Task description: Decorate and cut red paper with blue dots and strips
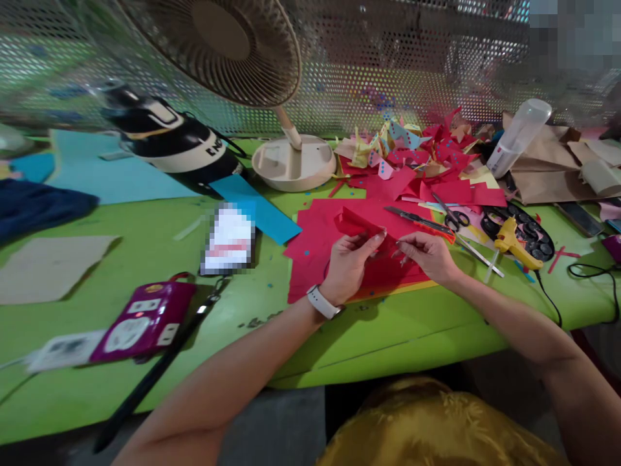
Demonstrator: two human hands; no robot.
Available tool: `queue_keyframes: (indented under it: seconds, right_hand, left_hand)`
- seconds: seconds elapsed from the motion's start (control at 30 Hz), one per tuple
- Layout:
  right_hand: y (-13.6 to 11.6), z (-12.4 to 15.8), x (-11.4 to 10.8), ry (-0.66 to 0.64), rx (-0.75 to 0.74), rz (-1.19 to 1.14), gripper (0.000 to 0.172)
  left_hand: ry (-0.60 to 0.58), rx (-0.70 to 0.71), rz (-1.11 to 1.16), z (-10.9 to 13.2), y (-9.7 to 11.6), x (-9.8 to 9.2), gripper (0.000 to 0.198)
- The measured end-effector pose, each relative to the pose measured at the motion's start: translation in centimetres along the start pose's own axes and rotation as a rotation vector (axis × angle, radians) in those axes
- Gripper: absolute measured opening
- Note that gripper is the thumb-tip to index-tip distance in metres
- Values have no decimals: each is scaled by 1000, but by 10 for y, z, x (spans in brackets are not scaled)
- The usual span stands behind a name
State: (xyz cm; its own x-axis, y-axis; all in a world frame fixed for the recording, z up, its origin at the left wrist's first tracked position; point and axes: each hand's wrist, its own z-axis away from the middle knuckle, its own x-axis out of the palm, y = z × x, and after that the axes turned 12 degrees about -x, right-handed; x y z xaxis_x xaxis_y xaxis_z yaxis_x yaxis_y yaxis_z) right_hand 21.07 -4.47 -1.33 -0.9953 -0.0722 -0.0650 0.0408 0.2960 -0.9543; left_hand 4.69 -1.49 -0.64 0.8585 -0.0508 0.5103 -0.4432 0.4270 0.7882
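Note:
My left hand [348, 264] pinches a folded piece of red paper [358, 223] between thumb and fingers, above red sheets. Close by on the right, my right hand [427, 254] has its thumb and fingertips pressed together at the paper's right end; whether it grips the edge or something small is hard to make out. Stacked red sheets [310, 275] lie under both hands, with a yellow edge showing at the front. Just behind my right hand rests an orange and black utility knife [422, 222]. Black-handled scissors [455, 217] lie beyond it.
A yellow glue gun [515, 244] with a cord lies right, beside a black tray [533, 236]. Behind are a heap of folded paper pieces [407, 152], a fan base [294, 165] and a black bottle [179, 142]. A purple pouch [145, 317] and a phone [229, 239] lie left.

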Motion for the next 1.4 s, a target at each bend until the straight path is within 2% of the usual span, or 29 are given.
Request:
queue_keyframes:
  seconds: [0.13,0.3,0.47,0.6,0.77,0.97,1.1,1.17,1.27,1.4]
  right_hand:
    - [-1,0,1,6,-7,26,32]
    - [-1,1,0,3,-13,53,32]
    - [2,2,-2,0,-27,113,31]
    - [4,4,-2,5,-49,155,24]
    - [0,6,-1,24,-103,253,18]
    - [-3,6,-1,7,-77,244,19]
    - [-4,1,-7,46,18,101,33]
    - [-6,-1,-9,79,33,36,34]
    - [-8,-2,-9,82,14,-66,33]
    - [-8,0,-6,6,-6,-189,37]
  left_hand:
    - [-6,35,-38,2,0,-1,31]
    - [26,104,-214,5,-2,-3,21]
    - [7,327,-374,7,-2,-5,11]
    - [-117,522,-536,11,2,-11,17]
    - [-248,580,-746,16,9,-20,23]
    - [-247,450,-746,16,8,-20,20]
    - [-92,363,-518,10,8,-11,13]
    - [-29,308,-438,7,9,-7,10]
    - [-16,157,-272,2,10,-5,18]
    - [-68,1,-65,2,11,-2,31]
